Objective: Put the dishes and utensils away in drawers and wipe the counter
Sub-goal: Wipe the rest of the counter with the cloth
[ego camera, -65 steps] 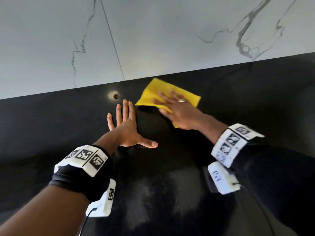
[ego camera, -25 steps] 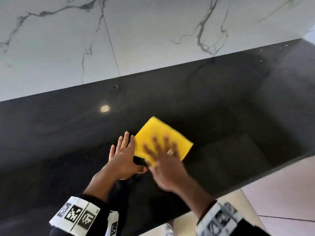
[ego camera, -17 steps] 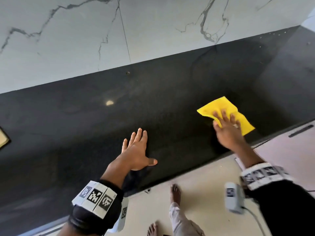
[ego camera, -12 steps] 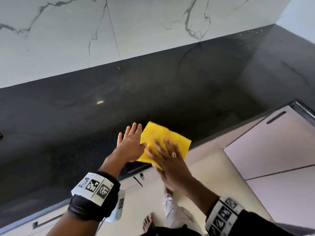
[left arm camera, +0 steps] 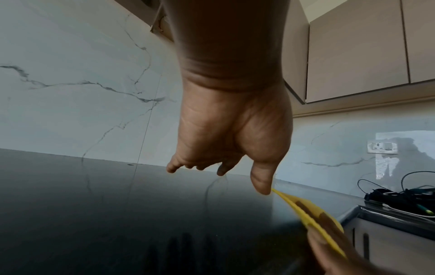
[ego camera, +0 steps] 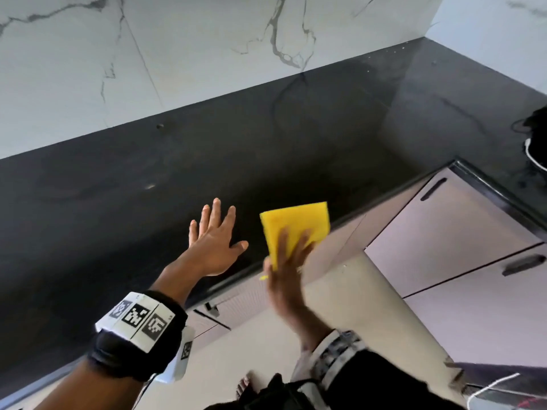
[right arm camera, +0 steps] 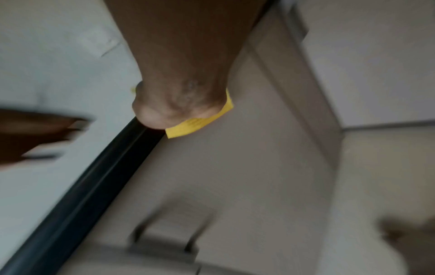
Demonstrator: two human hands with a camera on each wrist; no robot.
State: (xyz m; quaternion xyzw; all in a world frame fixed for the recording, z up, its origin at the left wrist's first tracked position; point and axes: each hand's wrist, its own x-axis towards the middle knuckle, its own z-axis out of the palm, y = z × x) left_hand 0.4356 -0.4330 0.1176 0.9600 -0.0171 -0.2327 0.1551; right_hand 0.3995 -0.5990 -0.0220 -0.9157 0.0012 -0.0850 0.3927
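Observation:
The yellow cloth (ego camera: 296, 223) is held by my right hand (ego camera: 288, 253) at the front edge of the black counter (ego camera: 207, 161). Fingers lie across its top and the thumb is at its lower left corner. The cloth sticks out past the counter edge, over the cabinet fronts. In the left wrist view the yellow cloth (left arm camera: 306, 214) shows edge-on, tilted, with fingers on it. The blurred right wrist view shows only a corner of the yellow cloth (right arm camera: 200, 121) below the palm. My left hand (ego camera: 216, 232) is spread open over the counter, left of the cloth, holding nothing.
A marble backsplash (ego camera: 177, 54) runs behind the counter, which turns a corner at the right. Black gear with cables (left arm camera: 400, 195) lies there. Drawer fronts with dark handles (ego camera: 522, 264) stand below at the right. A wall socket (left arm camera: 382, 147) is on the side wall.
My right hand swept the cloth from the back of the counter to the right and then to the front edge, where it now overhangs. The left hand stayed spread open.

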